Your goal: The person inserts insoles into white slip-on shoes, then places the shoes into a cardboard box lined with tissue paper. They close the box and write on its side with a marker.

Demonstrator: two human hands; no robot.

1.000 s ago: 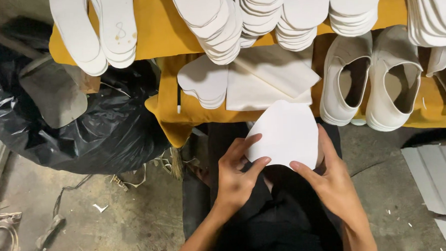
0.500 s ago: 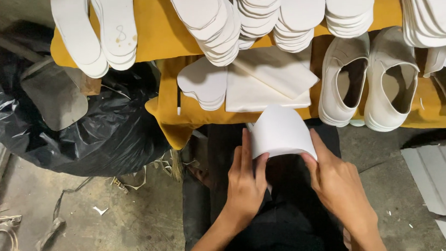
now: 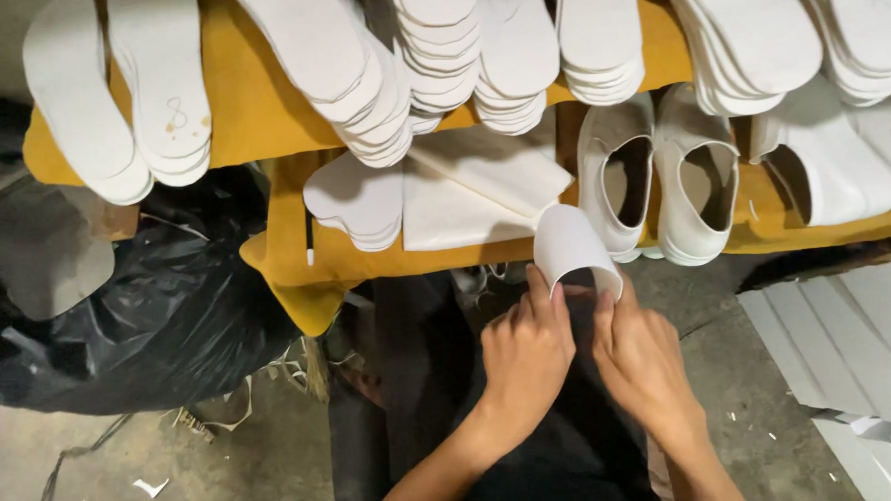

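Both hands pinch one white curved piece (image 3: 568, 245) just past my lap: left hand (image 3: 523, 352) grips its left edge, right hand (image 3: 638, 357) its right edge, bending it into an arch. To bend it well, I judge both thumbs should press evenly so the curve stays smooth and uncreased. Beyond, on the yellow cloth (image 3: 259, 118), lie one stack of flat cut shapes (image 3: 355, 196) and folded white sheets (image 3: 473, 184). Right of them stand three white shoe uppers (image 3: 698, 184), with a fourth partly cut off at the edge. Farthest, about seven piles of white insoles (image 3: 436, 40). A black plastic bag (image 3: 158, 313) slumps at left
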